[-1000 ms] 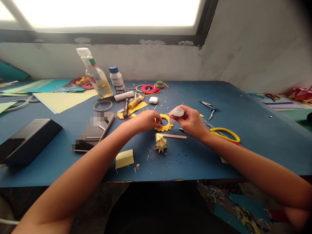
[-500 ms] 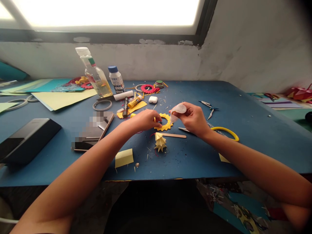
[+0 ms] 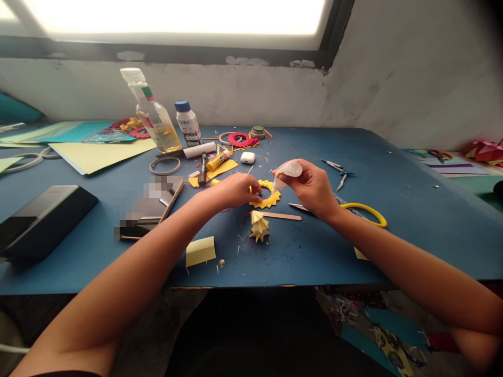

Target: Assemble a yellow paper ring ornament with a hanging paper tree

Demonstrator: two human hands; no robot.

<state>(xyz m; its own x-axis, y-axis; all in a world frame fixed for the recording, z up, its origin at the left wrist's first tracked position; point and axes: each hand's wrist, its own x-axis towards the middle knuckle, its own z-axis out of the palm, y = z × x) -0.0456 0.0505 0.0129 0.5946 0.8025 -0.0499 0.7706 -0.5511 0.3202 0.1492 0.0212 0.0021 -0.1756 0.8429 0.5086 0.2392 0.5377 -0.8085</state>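
A yellow folded-paper ring [image 3: 271, 200] with a zigzag edge lies on the blue table. My left hand [image 3: 241, 189] grips its left side, fingers curled over the rim. In my right hand [image 3: 314, 187] is a translucent white squeeze bottle [image 3: 290, 169], tilted so that its nozzle points down at the ring's right side. Whether the nozzle touches the paper is hard to make out. Just in front of the ring are a pale yellow folded-paper tree [image 3: 259, 226] and a flat wooden stick [image 3: 283, 215].
Yellow-handled scissors [image 3: 365, 213] lie partly under my right wrist, with a compass [image 3: 337, 167] beyond. A glass bottle [image 3: 157, 123], a blue-capped bottle [image 3: 188, 125], a glue stick [image 3: 218, 161] and a red paper ring [image 3: 241, 140] are farther back. A phone [image 3: 153, 209] stands left.
The view has tipped down slightly, shifting the scene upward. Both hands keep their hold, and the squeeze bottle's nozzle stays over the ring's right side.
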